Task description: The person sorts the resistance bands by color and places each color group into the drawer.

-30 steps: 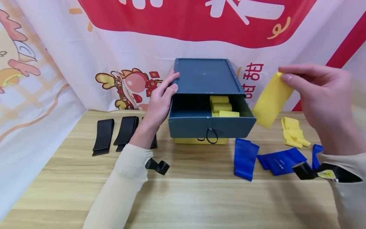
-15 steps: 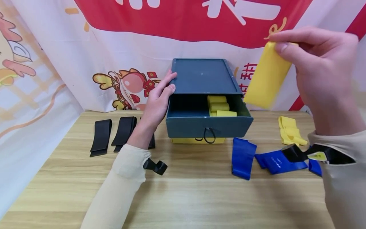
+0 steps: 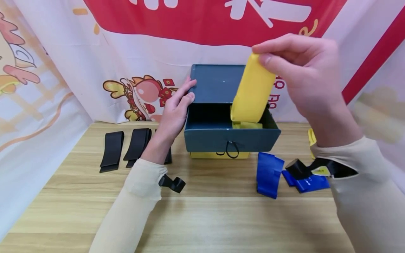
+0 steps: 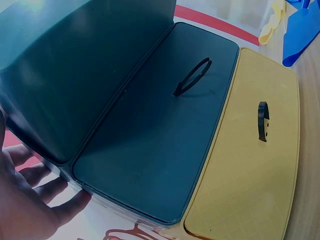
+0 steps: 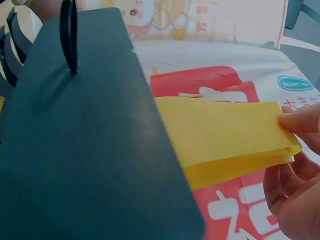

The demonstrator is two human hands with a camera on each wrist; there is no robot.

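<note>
My right hand (image 3: 311, 70) pinches a folded yellow resistance band (image 3: 254, 88) by its upper end, thumb against fingers. The band hangs over the pulled-out dark teal top drawer (image 3: 202, 140), its lower end overlapping the drawer's right side. Beneath it in the drawer, part of another yellow band (image 3: 251, 125) shows. In the right wrist view, the held band (image 5: 220, 130) passes behind the drawer front (image 5: 100, 130). My left hand (image 3: 174, 112) rests against the left side of the drawer cabinet (image 3: 215, 82), with fingers fairly straight in the left wrist view.
Folded black bands (image 3: 112, 151) lie on the table left of the cabinet. At the right lie blue bands (image 3: 269, 175), and a yellow piece (image 3: 311, 140) is partly hidden by my right arm. A yellow drawer (image 4: 245, 145) with a black loop handle sits lower in the cabinet.
My right hand has raised the yellow band from the right of the cabinet and carried it left over the drawer. My left hand has stayed at the cabinet's side.
</note>
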